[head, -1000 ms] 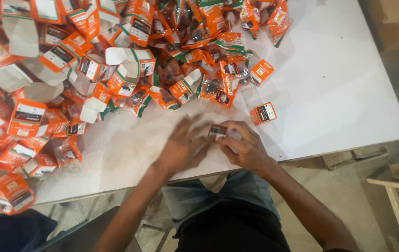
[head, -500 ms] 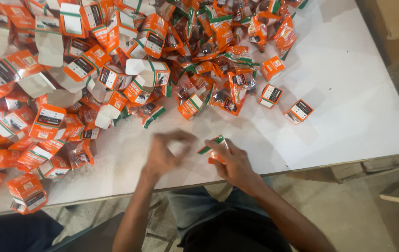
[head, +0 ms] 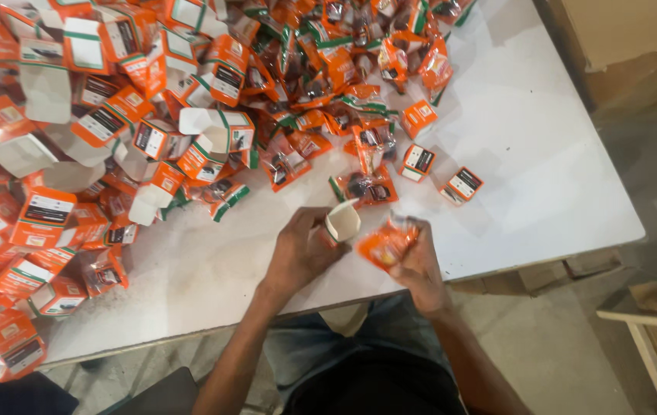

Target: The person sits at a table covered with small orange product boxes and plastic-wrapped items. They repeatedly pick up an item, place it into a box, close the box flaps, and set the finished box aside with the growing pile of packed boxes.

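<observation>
Two bare hands are seen low in the view, at about 6 o'clock, both raised just over the near edge of the white table [head: 544, 146]. The left hand [head: 298, 253] is turned palm down with its fingers curled, and a small open carton [head: 343, 221] — white inside, mouth tilted up — is pinched at its fingertips. The right hand [head: 419, 265] is held just beside it, toward 3 o'clock, closed around an orange foil sachet [head: 387, 244] that is crumpled in the grip. The hands are kept close but apart, carton and sachet nearly meeting between them. Both forearms are angled in from 6 o'clock, elbows spread. A big heap of orange cartons and sachets [head: 190, 100] is spread from 9 to 12 o'clock, and three closed small boxes [head: 461, 184] lie apart at about 1 o'clock of the hands. A brown cardboard box [head: 620, 38] is seen at 2 o'clock, beyond the table.
</observation>
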